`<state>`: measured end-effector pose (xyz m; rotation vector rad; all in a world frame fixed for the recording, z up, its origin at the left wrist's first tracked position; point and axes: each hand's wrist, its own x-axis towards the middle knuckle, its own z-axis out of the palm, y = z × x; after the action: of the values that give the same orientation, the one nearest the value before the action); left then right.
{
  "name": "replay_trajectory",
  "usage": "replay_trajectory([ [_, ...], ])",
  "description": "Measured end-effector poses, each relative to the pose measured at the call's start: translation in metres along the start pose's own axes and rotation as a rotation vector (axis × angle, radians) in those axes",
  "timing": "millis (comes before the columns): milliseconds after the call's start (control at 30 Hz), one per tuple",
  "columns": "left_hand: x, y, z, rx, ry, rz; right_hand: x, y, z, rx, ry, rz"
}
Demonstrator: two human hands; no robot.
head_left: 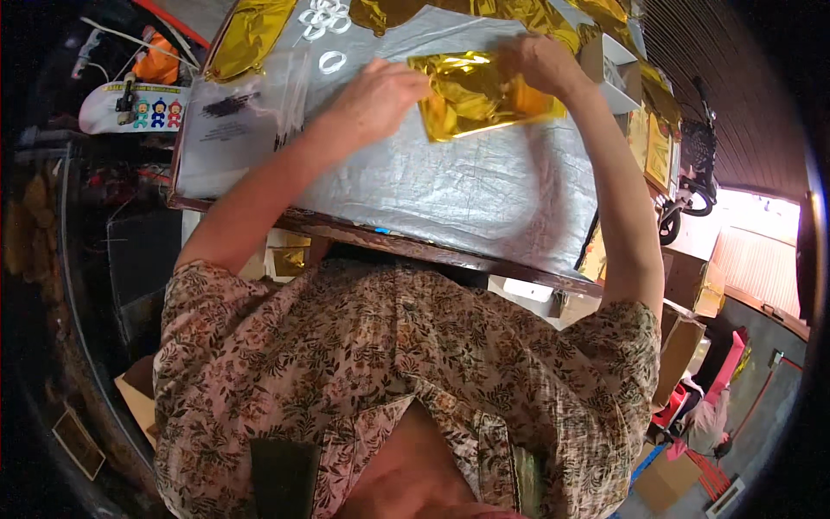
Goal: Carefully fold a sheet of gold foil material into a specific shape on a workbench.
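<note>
A folded sheet of shiny gold foil hangs tilted just over the silver-covered table. The fingers of my left hand pinch its left edge. At its upper right corner is my right hand, fingers curled in against the foil and partly smeared by motion. A shadow falls on the silver cover beneath my right forearm. Left of my left hand lies a single white ring, with a cluster of white rings beyond it.
Clear plastic bags lie on the table's left side. More gold foil pieces line the far edge and left corner. An open white box stands at the right edge. A skateboard is off to the left; a person is at far right.
</note>
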<state>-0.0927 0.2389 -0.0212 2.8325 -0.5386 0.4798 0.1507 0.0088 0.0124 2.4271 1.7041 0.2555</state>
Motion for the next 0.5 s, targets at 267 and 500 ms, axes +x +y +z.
replay_trajectory([
  [267, 0.045, -0.049, 0.006, -0.038, -0.126, -0.057, -0.098, -0.088, -0.056, 0.638, -0.358, 0.211],
  [500, 0.050, -0.057, 0.037, -0.299, 0.090, 0.049, -0.113, -0.134, -0.057, 0.654, -0.022, 0.410],
])
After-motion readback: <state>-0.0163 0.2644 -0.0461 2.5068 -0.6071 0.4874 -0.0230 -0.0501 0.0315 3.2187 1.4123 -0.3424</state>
